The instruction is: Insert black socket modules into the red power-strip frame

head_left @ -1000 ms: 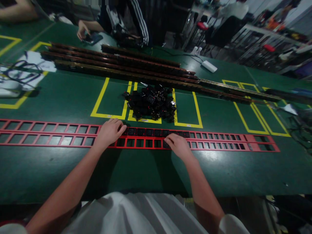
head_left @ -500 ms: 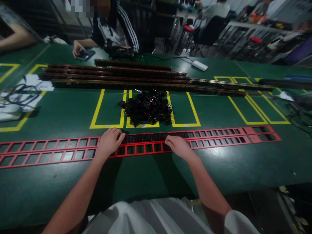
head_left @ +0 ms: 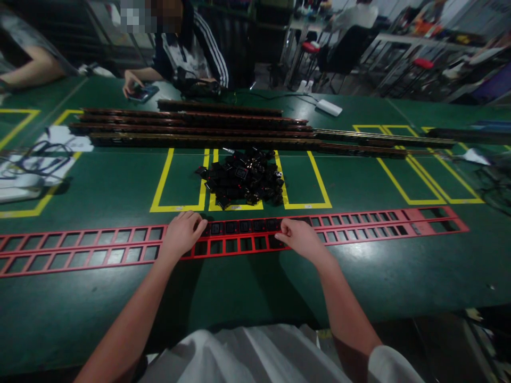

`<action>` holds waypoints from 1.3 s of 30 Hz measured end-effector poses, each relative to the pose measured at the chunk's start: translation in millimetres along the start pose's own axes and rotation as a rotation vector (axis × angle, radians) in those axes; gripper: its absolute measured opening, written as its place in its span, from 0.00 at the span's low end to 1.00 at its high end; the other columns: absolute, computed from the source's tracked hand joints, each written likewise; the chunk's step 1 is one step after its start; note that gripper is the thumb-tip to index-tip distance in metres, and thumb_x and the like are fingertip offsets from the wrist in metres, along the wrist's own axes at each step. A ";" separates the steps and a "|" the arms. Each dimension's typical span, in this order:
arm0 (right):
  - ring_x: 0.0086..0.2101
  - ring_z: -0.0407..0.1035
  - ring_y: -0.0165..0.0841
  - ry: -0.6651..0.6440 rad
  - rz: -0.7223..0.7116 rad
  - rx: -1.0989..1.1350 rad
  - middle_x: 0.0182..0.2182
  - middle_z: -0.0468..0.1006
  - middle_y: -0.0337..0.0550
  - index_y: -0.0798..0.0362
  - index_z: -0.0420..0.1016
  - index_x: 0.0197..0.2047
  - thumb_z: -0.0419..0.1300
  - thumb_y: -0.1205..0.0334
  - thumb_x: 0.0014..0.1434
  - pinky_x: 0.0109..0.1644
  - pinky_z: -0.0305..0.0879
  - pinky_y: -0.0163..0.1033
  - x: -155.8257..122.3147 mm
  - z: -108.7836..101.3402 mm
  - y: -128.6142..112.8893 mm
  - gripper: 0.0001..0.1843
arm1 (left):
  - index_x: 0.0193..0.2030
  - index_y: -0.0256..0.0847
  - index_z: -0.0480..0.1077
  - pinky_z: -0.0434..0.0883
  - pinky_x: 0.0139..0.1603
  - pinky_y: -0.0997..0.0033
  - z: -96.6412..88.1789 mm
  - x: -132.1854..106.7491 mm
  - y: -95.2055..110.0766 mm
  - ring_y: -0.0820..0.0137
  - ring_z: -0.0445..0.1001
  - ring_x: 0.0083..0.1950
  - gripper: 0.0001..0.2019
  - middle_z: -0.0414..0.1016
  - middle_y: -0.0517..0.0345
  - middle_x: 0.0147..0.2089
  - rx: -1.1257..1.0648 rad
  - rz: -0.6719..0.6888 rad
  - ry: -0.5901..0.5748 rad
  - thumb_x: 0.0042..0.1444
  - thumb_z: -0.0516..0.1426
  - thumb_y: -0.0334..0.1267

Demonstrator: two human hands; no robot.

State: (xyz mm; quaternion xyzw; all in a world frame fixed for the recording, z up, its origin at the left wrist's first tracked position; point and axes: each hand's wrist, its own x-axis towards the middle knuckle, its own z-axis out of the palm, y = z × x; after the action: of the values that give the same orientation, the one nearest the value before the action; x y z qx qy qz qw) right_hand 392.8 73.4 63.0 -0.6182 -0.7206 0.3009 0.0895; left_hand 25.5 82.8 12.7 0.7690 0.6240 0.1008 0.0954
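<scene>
A long red slotted frame (head_left: 128,258) lies across the table, with two rows of rectangular openings. Several black socket-like inserts (head_left: 230,227) fill part of its far row. My left hand (head_left: 182,234) rests over the frame left of these inserts, its fingers curled at the far edge and thumb toward the inserts. My right hand (head_left: 300,238) is over the frame at their right, fingers bent and closed; whatever its fingertips hold is hidden. Just beyond the frame lies a heap of loose black parts (head_left: 241,178).
Long dark rails (head_left: 199,130) lie stacked behind the heap. Yellow tape outlines (head_left: 179,208) mark the green table (head_left: 247,287). Cables (head_left: 43,159) and white paper lie at left, a white box (head_left: 329,107) at the back. Across the table, a person's hand (head_left: 131,85) touches a phone.
My right hand has shifted slightly rightward along the frame, with its fingers still bent. My left hand keeps its place on the frame. The whole view has shifted a little.
</scene>
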 end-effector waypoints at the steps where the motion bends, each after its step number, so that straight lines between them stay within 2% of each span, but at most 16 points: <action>1: 0.26 0.59 0.29 0.009 -0.015 0.107 0.22 0.64 0.32 0.49 0.60 0.25 0.66 0.61 0.59 0.31 0.48 0.36 -2.5 -4.2 -3.2 0.19 | 0.35 0.44 0.70 0.69 0.47 0.58 0.0 -0.1 0.0 0.57 0.74 0.46 0.18 0.77 0.49 0.40 -0.002 -0.001 -0.001 0.71 0.48 0.50; 3: 0.24 0.53 0.27 -0.036 -0.090 0.416 0.20 0.57 0.30 0.48 0.55 0.23 0.66 0.55 0.59 0.30 0.47 0.35 -10.4 -13.9 -14.8 0.23 | 0.36 0.44 0.71 0.69 0.47 0.58 0.1 -0.1 -0.2 0.56 0.74 0.46 0.19 0.77 0.49 0.41 -0.009 0.001 -0.004 0.71 0.47 0.50; 6: 0.22 0.43 0.24 -0.201 -0.205 0.870 0.19 0.49 0.27 0.47 0.48 0.21 0.68 0.48 0.57 0.28 0.44 0.35 -24.6 -26.4 -39.6 0.31 | 0.36 0.44 0.70 0.69 0.47 0.57 0.5 0.2 -1.1 0.56 0.73 0.46 0.19 0.77 0.49 0.41 -0.013 -0.002 -0.008 0.71 0.47 0.51; 8: 0.20 0.40 0.22 -0.291 -0.246 1.014 0.17 0.47 0.25 0.47 0.44 0.19 0.69 0.50 0.55 0.27 0.42 0.35 -28.8 -27.1 -52.7 0.34 | 0.36 0.44 0.70 0.68 0.47 0.56 0.5 0.4 -1.5 0.55 0.73 0.46 0.19 0.77 0.48 0.40 -0.010 -0.004 -0.008 0.71 0.47 0.51; 10: 0.20 0.40 0.21 -0.346 -0.245 1.046 0.17 0.46 0.25 0.47 0.44 0.19 0.69 0.55 0.54 0.26 0.40 0.35 -24.8 -17.8 -57.5 0.33 | 0.36 0.43 0.70 0.68 0.47 0.57 0.3 0.4 -1.4 0.56 0.73 0.45 0.19 0.76 0.48 0.40 -0.012 -0.002 -0.006 0.71 0.47 0.50; 15: 0.20 0.39 0.21 -0.316 -0.072 0.880 0.15 0.45 0.25 0.47 0.46 0.16 0.63 0.60 0.46 0.26 0.35 0.34 4.3 29.3 -35.8 0.24 | 0.36 0.44 0.70 0.68 0.46 0.57 -0.2 0.0 -0.9 0.55 0.74 0.46 0.19 0.77 0.48 0.41 -0.036 -0.003 -0.012 0.71 0.47 0.51; 18: 0.21 0.40 0.22 -0.274 -0.052 0.812 0.16 0.46 0.26 0.47 0.47 0.17 0.60 0.59 0.45 0.27 0.37 0.33 14.4 39.8 -17.8 0.21 | 0.36 0.44 0.70 0.67 0.46 0.57 0.6 -0.1 -1.6 0.55 0.74 0.46 0.19 0.78 0.47 0.42 -0.044 -0.004 -0.017 0.71 0.47 0.51; 22: 0.21 0.43 0.24 -0.014 -0.007 0.516 0.17 0.46 0.28 0.47 0.45 0.17 0.57 0.57 0.47 0.28 0.41 0.34 28.3 22.6 -0.6 0.21 | 0.36 0.44 0.70 0.67 0.46 0.57 2.4 0.1 -3.3 0.55 0.74 0.46 0.20 0.78 0.47 0.42 -0.045 0.007 -0.011 0.71 0.47 0.52; 24: 0.22 0.43 0.24 0.114 0.029 0.402 0.17 0.46 0.29 0.47 0.45 0.17 0.56 0.59 0.47 0.29 0.41 0.35 41.6 10.1 7.3 0.20 | 0.36 0.43 0.70 0.67 0.47 0.57 3.4 0.3 -4.0 0.55 0.74 0.46 0.20 0.77 0.48 0.41 -0.036 0.013 -0.013 0.71 0.46 0.52; 27: 0.23 0.45 0.26 0.231 0.069 0.295 0.17 0.46 0.30 0.47 0.46 0.15 0.55 0.63 0.46 0.30 0.39 0.37 65.0 -3.2 17.2 0.19 | 0.36 0.43 0.70 0.67 0.48 0.56 4.3 0.4 -4.1 0.55 0.73 0.46 0.20 0.77 0.48 0.41 -0.023 0.011 -0.015 0.72 0.46 0.51; 30: 0.24 0.49 0.28 0.316 0.115 0.195 0.17 0.51 0.32 0.48 0.49 0.15 0.57 0.65 0.49 0.31 0.41 0.38 82.1 -5.7 20.7 0.19 | 0.37 0.43 0.70 0.67 0.48 0.56 3.3 0.3 -2.4 0.55 0.73 0.47 0.20 0.77 0.48 0.42 -0.028 -0.001 -0.018 0.72 0.46 0.51; 32: 0.26 0.56 0.30 0.392 0.158 0.124 0.20 0.60 0.35 0.48 0.58 0.20 0.60 0.62 0.53 0.32 0.45 0.38 87.9 -1.2 19.6 0.16 | 0.37 0.43 0.70 0.67 0.48 0.57 1.6 0.2 -0.6 0.55 0.73 0.47 0.20 0.77 0.48 0.42 -0.031 -0.009 -0.021 0.71 0.46 0.51; 34: 0.32 0.66 0.35 0.469 0.184 0.024 0.31 0.73 0.41 0.49 0.69 0.31 0.63 0.55 0.57 0.34 0.52 0.37 90.6 6.7 17.8 0.09 | 0.37 0.42 0.71 0.67 0.47 0.57 -0.3 0.3 1.0 0.55 0.73 0.47 0.19 0.77 0.48 0.42 -0.032 -0.021 -0.028 0.71 0.47 0.51; 35: 0.37 0.70 0.38 0.486 0.182 -0.026 0.39 0.77 0.44 0.49 0.72 0.38 0.64 0.52 0.58 0.36 0.57 0.37 91.3 11.2 17.2 0.11 | 0.37 0.42 0.71 0.67 0.47 0.57 -1.2 0.3 1.7 0.55 0.73 0.47 0.19 0.77 0.48 0.42 -0.032 -0.026 -0.033 0.71 0.47 0.51; 37: 0.44 0.74 0.43 0.461 0.160 -0.086 0.48 0.79 0.49 0.49 0.72 0.49 0.66 0.51 0.58 0.42 0.65 0.41 92.3 19.6 18.0 0.19 | 0.37 0.42 0.71 0.67 0.48 0.56 -2.5 0.4 2.7 0.55 0.73 0.47 0.19 0.77 0.48 0.43 -0.036 -0.032 -0.039 0.71 0.47 0.50; 39: 0.46 0.75 0.46 0.426 0.140 -0.055 0.48 0.80 0.51 0.49 0.71 0.54 0.64 0.54 0.61 0.46 0.68 0.44 93.6 25.5 21.8 0.19 | 0.37 0.42 0.71 0.67 0.48 0.56 -3.1 0.5 3.1 0.55 0.73 0.47 0.19 0.77 0.48 0.43 -0.039 -0.029 -0.039 0.71 0.47 0.50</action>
State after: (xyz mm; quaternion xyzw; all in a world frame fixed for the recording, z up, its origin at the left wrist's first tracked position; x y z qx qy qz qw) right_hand 377.7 154.8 7.9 -0.7185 -0.6487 0.1494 0.2015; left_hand 27.7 82.7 16.5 0.7596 0.6311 0.0965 0.1240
